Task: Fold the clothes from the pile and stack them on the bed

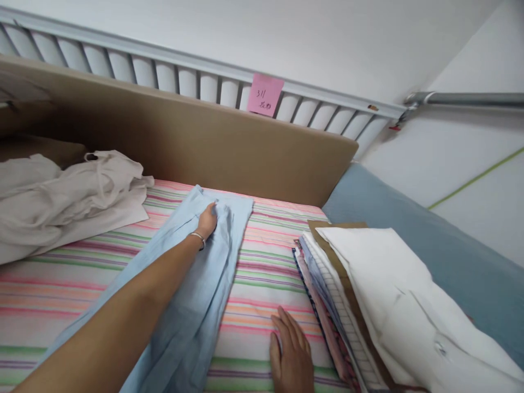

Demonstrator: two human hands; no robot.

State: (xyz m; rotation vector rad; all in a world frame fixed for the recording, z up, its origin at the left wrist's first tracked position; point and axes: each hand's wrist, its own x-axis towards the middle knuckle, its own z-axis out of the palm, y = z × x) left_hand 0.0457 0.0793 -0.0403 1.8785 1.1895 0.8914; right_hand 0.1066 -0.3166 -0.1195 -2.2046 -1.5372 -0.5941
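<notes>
Blue cloth (200,289) lies creased; the left hand (207,221) pinches its far end, best held taut so the empty, outstretched right hand (291,352) can smooth it.

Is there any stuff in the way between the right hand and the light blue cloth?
Nothing visible blocks it: just the striped sheet lies between the right hand and the light blue cloth.

One left hand (207,219), one right hand (291,352), one bracelet (199,238); one blue garment (204,273) in the middle, one white heap (82,191) at left, one folded stack (380,284) at right, one striped sheet (266,256); far side, one board (229,144), one pink note (265,95), one radiator (188,83), one pipe (470,100).
</notes>
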